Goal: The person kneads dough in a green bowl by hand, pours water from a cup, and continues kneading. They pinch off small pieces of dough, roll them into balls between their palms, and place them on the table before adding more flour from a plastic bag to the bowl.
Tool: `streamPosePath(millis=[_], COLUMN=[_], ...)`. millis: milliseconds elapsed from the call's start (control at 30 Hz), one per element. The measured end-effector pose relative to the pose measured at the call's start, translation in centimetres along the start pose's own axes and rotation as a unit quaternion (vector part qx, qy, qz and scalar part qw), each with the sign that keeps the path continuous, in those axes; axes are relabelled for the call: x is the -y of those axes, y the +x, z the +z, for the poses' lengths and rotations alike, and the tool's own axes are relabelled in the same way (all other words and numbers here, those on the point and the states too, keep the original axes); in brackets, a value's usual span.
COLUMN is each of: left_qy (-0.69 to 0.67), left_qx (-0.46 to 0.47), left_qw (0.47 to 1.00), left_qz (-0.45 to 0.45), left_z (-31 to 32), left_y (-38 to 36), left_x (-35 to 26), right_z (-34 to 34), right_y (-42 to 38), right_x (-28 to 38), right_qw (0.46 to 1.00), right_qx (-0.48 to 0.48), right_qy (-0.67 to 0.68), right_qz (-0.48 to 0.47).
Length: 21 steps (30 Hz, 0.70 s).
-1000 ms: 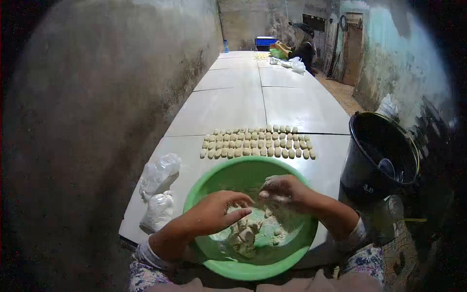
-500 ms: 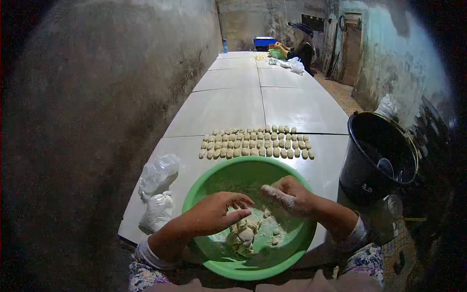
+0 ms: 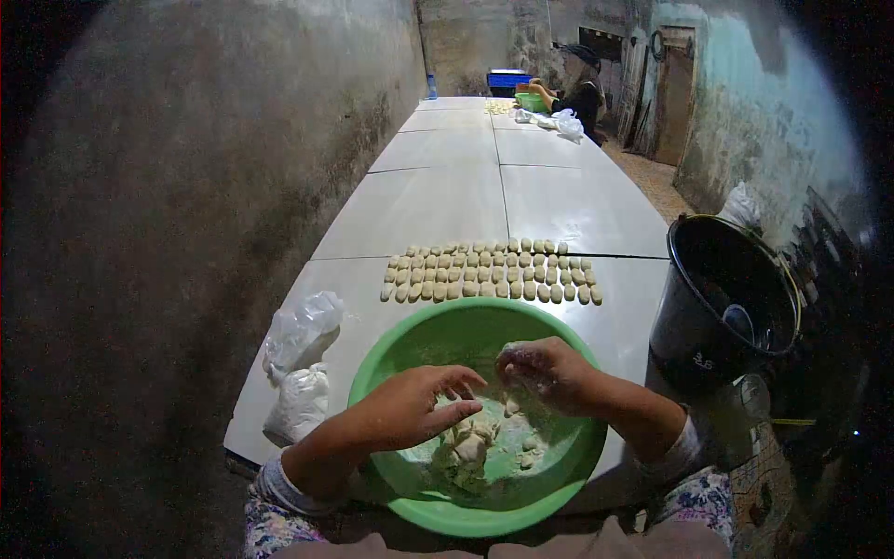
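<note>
A green basin (image 3: 384,494) stands in front of me, with a lump of pale dough (image 3: 468,447), small dough scraps (image 3: 529,455) and loose flour inside. Just above the dough lump, my left hand (image 3: 414,405) is open, its thumb apart from its bent fingers. My right hand (image 3: 549,374) hovers over the basin's right side, floury, with fingers curled in. Whatever it may hold is hidden by the fingers. Beyond the basin's far rim, small dough pieces (image 3: 482,276) lie in several neat rows.
The long white table (image 3: 410,205) runs toward the far wall. Plastic bags of white powder (image 3: 300,402) sit at left. A black bucket (image 3: 684,326) stands at the right edge. At the far end another person (image 3: 585,93) works by a smaller green bowl (image 3: 532,102) and a blue crate (image 3: 507,81).
My right hand has turned slightly, its floury thumb no longer stretched out and its fingers curling downward. My left hand, the dough lump and the rows stay about where they were.
</note>
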<state>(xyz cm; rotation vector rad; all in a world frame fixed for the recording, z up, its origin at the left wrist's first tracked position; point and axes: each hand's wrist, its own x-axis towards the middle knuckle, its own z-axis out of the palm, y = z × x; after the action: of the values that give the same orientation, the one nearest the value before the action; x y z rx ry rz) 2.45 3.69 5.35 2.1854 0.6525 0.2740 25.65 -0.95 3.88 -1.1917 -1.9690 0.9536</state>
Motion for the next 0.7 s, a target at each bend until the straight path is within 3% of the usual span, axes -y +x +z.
streamPosePath(millis=[67, 100, 200, 267, 300, 467, 567, 633, 667, 700], left_qy=[0.006, 0.007, 0.0, 0.043, 0.043, 0.024, 0.016, 0.021, 0.025, 0.021], left_qx=[-0.008, -0.008, -0.014, -0.003, -0.003, -0.016, -0.005, -0.001, 0.002, 0.001], left_qw=[1.0, 1.0, 1.0, 0.999, 0.999, 0.999, 1.0, 1.0, 1.0, 0.999], left_qz=[0.027, 0.028, 0.014, 0.002, 0.002, 0.024, 0.02, 0.019, 0.018, 0.025], left_z=[0.2, 0.2, 0.2, -0.2, -0.2, 0.2, 0.1, 0.1, 0.2, 0.2], left_y=[0.0, 0.0, 0.0, 0.0, 0.0, 0.1, 0.0, 0.0, 0.1, 0.1], left_x=[0.5, 0.6, 0.5, 0.2, 0.2, 0.9, 0.5, 0.6, 0.6, 0.6], right_z=[0.0, 0.0, 0.3, 0.4, 0.3, 0.3, 0.6, 0.7, 0.6, 0.4], right_y=[-0.1, 0.1, 0.6, 0.8, 0.5, 0.5, 0.6, 0.6, 0.4, 0.0], right_x=[-0.5, -0.6, -1.1, -2.0, -0.8, -1.0, -1.7, -1.7, -1.3, -0.3], right_qw=[0.985, 0.985, 0.978, 0.938, 0.963, 0.981, 0.988, 0.995, 0.996, 1.0], right_qx=[0.013, 0.013, 0.0, 0.04, 0.023, -0.003, -0.012, -0.001, -0.001, -0.012], right_qy=[0.131, 0.131, 0.204, 0.341, 0.267, 0.192, 0.147, 0.088, 0.088, 0.002], right_qz=[0.114, 0.114, 0.043, -0.036, -0.026, 0.008, -0.049, 0.036, 0.036, 0.003])
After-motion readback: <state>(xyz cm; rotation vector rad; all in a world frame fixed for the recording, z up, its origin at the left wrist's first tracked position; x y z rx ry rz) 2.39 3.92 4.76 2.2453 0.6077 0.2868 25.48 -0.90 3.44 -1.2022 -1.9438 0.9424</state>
